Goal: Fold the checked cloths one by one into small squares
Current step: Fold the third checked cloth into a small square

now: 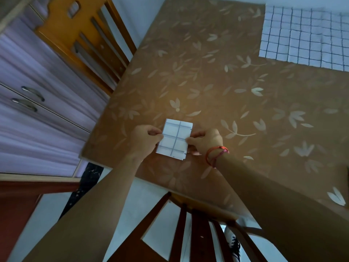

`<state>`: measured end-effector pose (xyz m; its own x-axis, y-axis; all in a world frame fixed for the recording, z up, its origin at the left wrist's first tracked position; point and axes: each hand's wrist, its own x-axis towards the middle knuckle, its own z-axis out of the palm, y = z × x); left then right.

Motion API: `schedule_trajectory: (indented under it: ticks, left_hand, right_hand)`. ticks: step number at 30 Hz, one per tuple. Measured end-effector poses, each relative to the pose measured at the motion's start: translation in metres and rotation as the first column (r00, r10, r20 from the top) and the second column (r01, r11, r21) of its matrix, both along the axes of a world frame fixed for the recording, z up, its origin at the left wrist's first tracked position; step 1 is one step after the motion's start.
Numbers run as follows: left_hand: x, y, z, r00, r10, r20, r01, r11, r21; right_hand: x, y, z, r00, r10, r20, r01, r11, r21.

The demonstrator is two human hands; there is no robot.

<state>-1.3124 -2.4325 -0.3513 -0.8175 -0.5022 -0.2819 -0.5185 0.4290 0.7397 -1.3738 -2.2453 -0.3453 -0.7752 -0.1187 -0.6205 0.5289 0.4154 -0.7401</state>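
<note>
1. The table [207, 82] carries everything: a brown top with a pale leaf print.
2. At its far right corner lies a spread pile [306, 38] of checked cloths, flat and well apart from the hands – by the look of it, the ones yet to be folded.
3. The cloth [174, 138] in hand sits near the front edge, already a small oblong. It looks light, thin and soft – likely to spring open if let go, so the side edges at mid-height are the place to hold.
4. The left hand [145, 138] pinches its left edge, fingers closed on it.
5. The right hand [204, 140] pinches the right edge likewise; a red thread [217, 154] circles that wrist.
6. No brand, label or readable writing shows.
</note>
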Motion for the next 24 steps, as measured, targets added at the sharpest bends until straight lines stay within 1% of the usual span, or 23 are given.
schedule_trajectory:
  ticks: [5,10,15,24]
  left_hand:
    - [-0.005,-0.005,-0.004,1.0,-0.023,0.004,0.023,0.998,-0.066]
    - [-0.007,-0.002,-0.006,0.997,-0.076,0.008,0.076,0.982,-0.175]
    - [-0.005,0.001,-0.003,0.994,-0.11,0.0,0.108,0.97,-0.219]
    - [-0.002,0.004,-0.008,0.992,-0.115,-0.043,0.102,0.966,-0.236]
  right_hand:
    - [-0.004,-0.009,-0.006,1.0,0.002,0.0,-0.002,1.0,0.01]
    - [-0.006,-0.012,-0.01,0.999,-0.004,-0.038,0.005,0.999,0.049]
    - [-0.004,-0.011,-0.012,0.996,0.02,-0.085,-0.012,0.996,0.092]
    - [-0.001,-0.01,-0.011,0.989,0.054,-0.137,-0.035,0.99,0.134]
